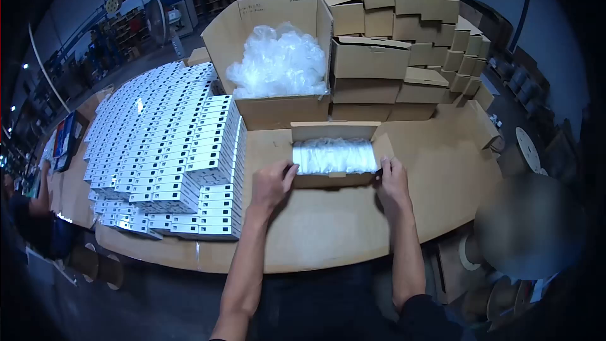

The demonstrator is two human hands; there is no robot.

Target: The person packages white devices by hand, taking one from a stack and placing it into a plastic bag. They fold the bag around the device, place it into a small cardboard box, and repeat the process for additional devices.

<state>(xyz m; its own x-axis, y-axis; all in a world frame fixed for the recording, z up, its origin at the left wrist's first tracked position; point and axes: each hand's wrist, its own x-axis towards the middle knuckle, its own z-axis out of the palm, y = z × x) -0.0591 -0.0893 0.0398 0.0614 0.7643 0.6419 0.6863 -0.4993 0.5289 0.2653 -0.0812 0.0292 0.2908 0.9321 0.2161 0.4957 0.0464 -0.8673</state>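
Note:
A small open cardboard box (pixel 334 180) stands on the table in front of me, its back flap raised. Inside lies a row of things wrapped in clear plastic (pixel 334 155); what they are is hidden by the wrapping. My left hand (pixel 271 184) grips the box at its front left corner, thumb and fingers closed on the edge. At the opposite front corner, my right hand (pixel 394 183) is closed on the box edge by the right flap.
Stacked white boxes (pixel 158 139) fill the left side. Behind stands a large carton (pixel 284 113) of crumpled clear plastic bags (pixel 278 60). Brown cardboard boxes (pixel 369 60) are piled at the back right. Another person's arm (pixel 43 192) shows at far left.

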